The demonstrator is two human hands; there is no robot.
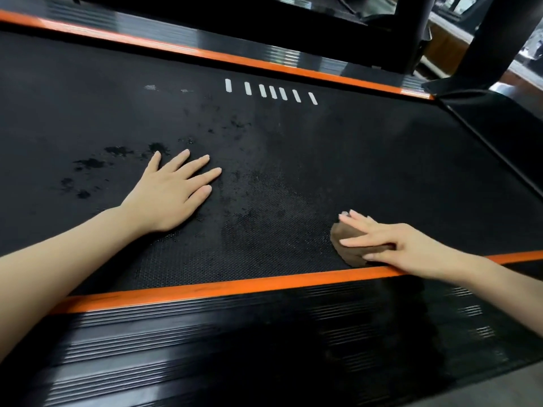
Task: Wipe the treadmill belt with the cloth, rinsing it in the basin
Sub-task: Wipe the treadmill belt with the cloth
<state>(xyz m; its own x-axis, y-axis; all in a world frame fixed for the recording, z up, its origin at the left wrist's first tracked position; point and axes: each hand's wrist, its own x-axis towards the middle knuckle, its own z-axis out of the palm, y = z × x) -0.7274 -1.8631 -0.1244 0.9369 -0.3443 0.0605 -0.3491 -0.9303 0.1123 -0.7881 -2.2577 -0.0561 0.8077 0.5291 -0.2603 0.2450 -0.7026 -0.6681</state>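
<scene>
1. Belt of black, finely textured treadmill rubber is filling most of the view, seen from above and slanting from lower left to upper right.
2. My left hand is lying palm down on the belt, left of centre. Its fingers are straight and slightly spread, and it is gripping nothing.
3. My right hand is pressing a small, crumpled brown cloth onto the belt at the lower right. My fingers are reaching almost straight across the top of it rather than curling round it. I cannot tell where my thumb is lying.
4. The cloth is sitting at the belt's near edge, just beside the orange trim strip running along that side. My right wrist is crossing over that strip.
5. Dark wet blotches are showing on the belt just beyond and to the left of my left hand. A broader damp-looking patch is spreading between my two hands.
6. Seven short white dashes are sitting in a row on the belt's far side, near a second orange strip.
7. A black ribbed side rail is running along the near side, closest to me, blurred and catching streaks of light.
8. A black upright post is rising at the upper right.
</scene>
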